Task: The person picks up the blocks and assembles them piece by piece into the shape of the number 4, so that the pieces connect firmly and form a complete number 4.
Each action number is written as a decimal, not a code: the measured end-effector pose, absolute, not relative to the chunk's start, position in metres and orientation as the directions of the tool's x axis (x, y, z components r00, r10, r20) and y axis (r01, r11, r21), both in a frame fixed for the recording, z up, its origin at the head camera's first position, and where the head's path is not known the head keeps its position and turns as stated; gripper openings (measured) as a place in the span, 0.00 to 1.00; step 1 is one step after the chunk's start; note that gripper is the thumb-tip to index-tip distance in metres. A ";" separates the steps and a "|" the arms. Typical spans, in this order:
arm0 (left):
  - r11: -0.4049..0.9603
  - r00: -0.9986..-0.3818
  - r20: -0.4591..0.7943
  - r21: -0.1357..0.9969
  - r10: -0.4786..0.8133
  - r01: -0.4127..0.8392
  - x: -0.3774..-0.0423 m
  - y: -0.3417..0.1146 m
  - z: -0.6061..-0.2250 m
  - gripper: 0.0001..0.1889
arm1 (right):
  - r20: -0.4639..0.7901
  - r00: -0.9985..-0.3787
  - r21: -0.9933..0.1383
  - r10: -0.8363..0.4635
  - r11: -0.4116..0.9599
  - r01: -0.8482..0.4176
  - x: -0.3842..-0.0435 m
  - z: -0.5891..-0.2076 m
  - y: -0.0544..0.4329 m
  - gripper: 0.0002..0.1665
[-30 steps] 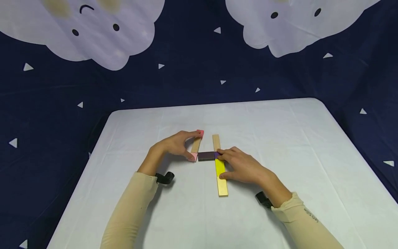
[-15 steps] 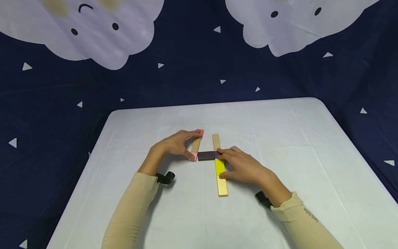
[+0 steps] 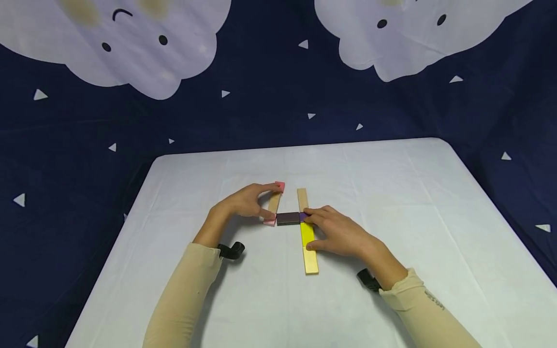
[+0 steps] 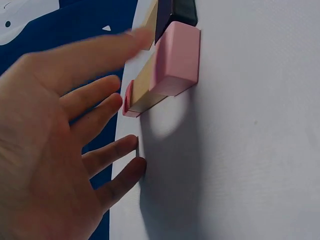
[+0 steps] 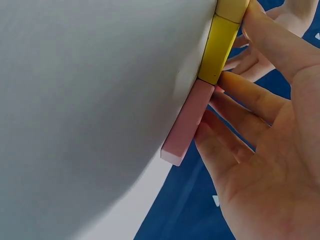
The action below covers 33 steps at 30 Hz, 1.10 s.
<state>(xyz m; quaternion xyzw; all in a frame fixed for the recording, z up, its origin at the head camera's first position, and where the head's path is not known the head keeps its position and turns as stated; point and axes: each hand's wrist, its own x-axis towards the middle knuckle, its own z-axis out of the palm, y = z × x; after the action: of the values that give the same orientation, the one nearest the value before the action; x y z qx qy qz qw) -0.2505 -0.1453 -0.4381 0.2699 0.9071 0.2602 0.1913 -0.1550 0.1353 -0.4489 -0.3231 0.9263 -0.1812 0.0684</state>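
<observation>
In the head view, my left hand spans a slanted row with a red block at the far end, a wooden block in the middle and a pink block nearest me. My index fingertip touches the red block; the thumb lies over the pink one. A dark block bridges toward the second row. There my right hand has a fingertip at the purple block and the thumb beside the yellow block. Its fingers look extended along the row in the right wrist view.
A pale yellow block forms the near end of the right row, and another wooden block the far end. Everything lies on a white-covered table, with a dark blue cloud-patterned cloth behind.
My left thumb has shifted slightly up and right across the pink block, covering more of its top. The right hand and the block rows look unmoved.
</observation>
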 end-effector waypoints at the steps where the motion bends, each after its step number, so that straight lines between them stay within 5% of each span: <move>1: 0.723 -0.794 -0.201 0.579 0.574 0.376 -0.249 -0.145 -0.438 0.41 | -0.009 -0.781 -0.377 -0.624 0.726 -0.575 -0.155 -0.449 0.135 0.41; 7: 0.731 -0.858 -0.156 0.609 0.489 0.306 -0.245 -0.141 -0.440 0.37 | -0.004 -0.775 -0.350 -0.632 0.727 -0.591 -0.153 -0.449 0.135 0.41; 18: 0.747 -0.881 -0.127 0.593 0.457 0.302 -0.244 -0.143 -0.442 0.34 | -0.020 -0.779 -0.344 -0.627 0.736 -0.583 -0.154 -0.446 0.133 0.41; 33: 0.650 -0.781 -0.083 0.613 0.619 0.449 -0.249 -0.149 -0.449 0.45 | -0.037 -0.778 -0.331 -0.628 0.742 -0.583 -0.155 -0.446 0.133 0.39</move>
<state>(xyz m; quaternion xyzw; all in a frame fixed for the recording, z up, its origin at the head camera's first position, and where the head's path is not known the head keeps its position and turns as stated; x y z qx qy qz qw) -0.2488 -0.1493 -0.4493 0.2977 0.8968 0.2942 0.1439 -0.1551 0.1333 -0.4461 -0.3253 0.9304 -0.1521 0.0728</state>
